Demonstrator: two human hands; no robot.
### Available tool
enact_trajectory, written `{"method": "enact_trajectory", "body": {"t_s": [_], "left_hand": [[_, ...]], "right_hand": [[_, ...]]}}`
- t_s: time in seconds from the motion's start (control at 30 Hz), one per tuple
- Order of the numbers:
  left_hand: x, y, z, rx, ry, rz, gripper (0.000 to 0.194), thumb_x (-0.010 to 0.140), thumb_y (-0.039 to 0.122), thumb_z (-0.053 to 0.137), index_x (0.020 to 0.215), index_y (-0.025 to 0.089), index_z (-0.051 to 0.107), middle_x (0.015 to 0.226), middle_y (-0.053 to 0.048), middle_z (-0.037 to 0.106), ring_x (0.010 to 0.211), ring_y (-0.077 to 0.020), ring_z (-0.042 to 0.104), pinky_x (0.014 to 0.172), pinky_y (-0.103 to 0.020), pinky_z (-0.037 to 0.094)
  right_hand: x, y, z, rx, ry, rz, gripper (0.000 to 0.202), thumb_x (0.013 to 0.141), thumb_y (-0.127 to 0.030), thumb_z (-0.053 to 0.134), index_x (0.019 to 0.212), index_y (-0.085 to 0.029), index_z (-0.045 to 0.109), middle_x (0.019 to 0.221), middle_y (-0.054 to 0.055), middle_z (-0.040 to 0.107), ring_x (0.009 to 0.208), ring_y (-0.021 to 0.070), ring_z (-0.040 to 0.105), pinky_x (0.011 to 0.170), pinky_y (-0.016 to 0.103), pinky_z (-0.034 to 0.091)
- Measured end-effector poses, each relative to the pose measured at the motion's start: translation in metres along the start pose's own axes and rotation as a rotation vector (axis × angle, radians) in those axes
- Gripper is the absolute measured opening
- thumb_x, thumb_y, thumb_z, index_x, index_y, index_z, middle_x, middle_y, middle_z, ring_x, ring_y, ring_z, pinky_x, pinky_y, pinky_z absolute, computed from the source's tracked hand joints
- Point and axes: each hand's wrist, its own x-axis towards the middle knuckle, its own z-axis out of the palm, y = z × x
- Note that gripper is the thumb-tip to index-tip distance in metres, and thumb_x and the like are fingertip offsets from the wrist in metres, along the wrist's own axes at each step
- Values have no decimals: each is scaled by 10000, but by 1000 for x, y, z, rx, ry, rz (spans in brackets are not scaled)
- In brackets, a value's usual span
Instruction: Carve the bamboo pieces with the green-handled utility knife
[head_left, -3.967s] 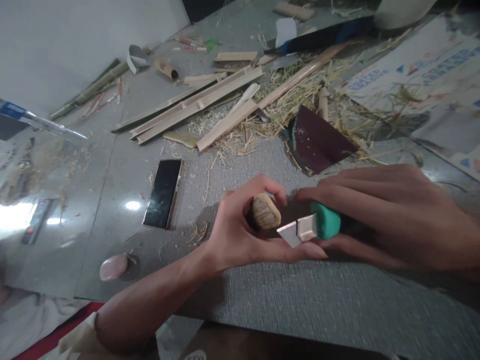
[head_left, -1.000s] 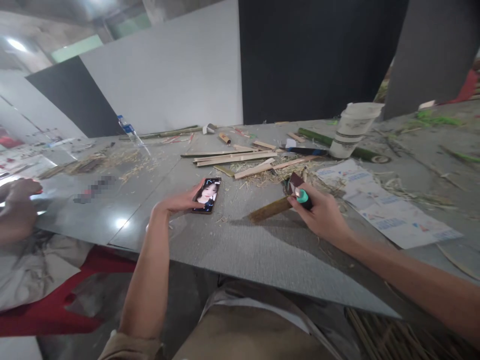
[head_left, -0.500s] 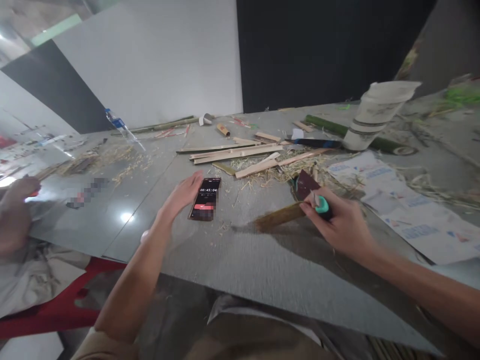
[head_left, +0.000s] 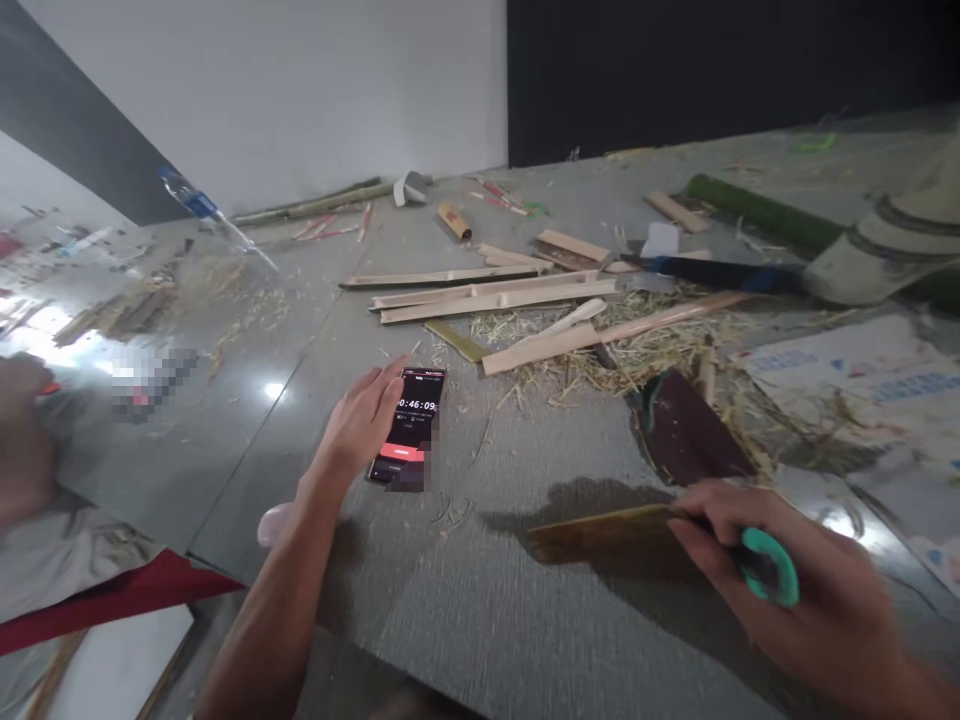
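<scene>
My left hand rests at the left edge of a phone lying face up, its fingers stretched out and partly over the rim. A timer reading shows on the lit screen. In my right hand, a flat brownish bamboo strip is pinched between thumb and fingers, held just over the table and pointing left. The same hand also has a tool with a teal and black handle in its grip; its working end is hidden. Beyond that hand lies a dark maroon sheet, perhaps sandpaper.
Split bamboo strips and shavings cover the middle. A paper cup, a green bamboo pole and printed paper are at right. A water bottle and another person's arm are at left.
The view has moved closer to the table. My right hand has come toward me and right, away from the maroon sheet, still with strip and tool. My left hand stays by the phone.
</scene>
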Motion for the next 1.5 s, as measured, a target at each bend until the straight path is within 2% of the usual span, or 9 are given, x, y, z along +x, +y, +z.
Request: {"method": "enact_trajectory", "body": {"t_s": [0.13, 0.27, 0.4, 0.5, 0.6, 0.77, 1.5], "left_hand": [[-3, 2, 0, 6, 3, -15, 601, 1220, 585, 344, 1644, 252, 611, 1579, -151, 710, 1450, -295, 688, 1294, -604, 513], [-4, 6, 0, 36, -4, -52, 590, 1222, 555, 302, 1656, 305, 613, 1609, -110, 707, 1483, -287, 664, 1311, -562, 508], [-2, 9, 0, 47, 9, -59, 565, 1227, 499, 319, 1616, 251, 646, 1552, -137, 737, 1469, -281, 677, 1283, -573, 531], [-2, 9, 0, 37, 16, -50, 571, 1228, 528, 345, 1568, 206, 672, 1506, -161, 749, 1457, -287, 687, 1266, -593, 537], [-2, 9, -1, 34, 7, -47, 583, 1221, 574, 366, 1566, 216, 670, 1507, -160, 742, 1437, -289, 694, 1256, -591, 542], [-2, 8, -2, 49, -2, -60, 586, 1210, 591, 404, 1565, 207, 667, 1441, -155, 763, 1369, -292, 722, 1229, -592, 555], [-3, 9, -3, 30, -19, -25, 512, 1208, 564, 443, 1432, 210, 738, 1396, -137, 778, 1320, -267, 735, 1219, -555, 561]], "right_hand": [[2, 2, 0, 9, 19, 74, 264, 1005, -168, 689, 917, -252, 455, 769, -70, 658, 610, 67, 659, 553, 176, 500], [5, 2, -2, -7, 0, 86, 270, 1011, -189, 695, 883, -250, 464, 749, -79, 672, 550, 68, 635, 509, 192, 498], [11, 0, -2, 20, 6, 152, 230, 977, -249, 688, 858, -281, 494, 722, -66, 679, 546, 134, 662, 467, 266, 522], [14, -2, -2, 47, -2, 201, 209, 947, -280, 673, 841, -287, 493, 697, -69, 673, 506, 147, 634, 428, 297, 502], [14, 0, -2, 40, -16, 179, 218, 976, -271, 665, 850, -282, 487, 709, -70, 676, 519, 131, 637, 444, 279, 508], [8, 6, -3, 26, -25, 85, 243, 996, -162, 702, 905, -249, 494, 756, -74, 669, 562, 67, 636, 522, 198, 513], [5, 6, -5, -19, -31, 76, 243, 1024, -168, 695, 911, -248, 495, 776, -56, 663, 610, 63, 645, 564, 207, 506]]}}
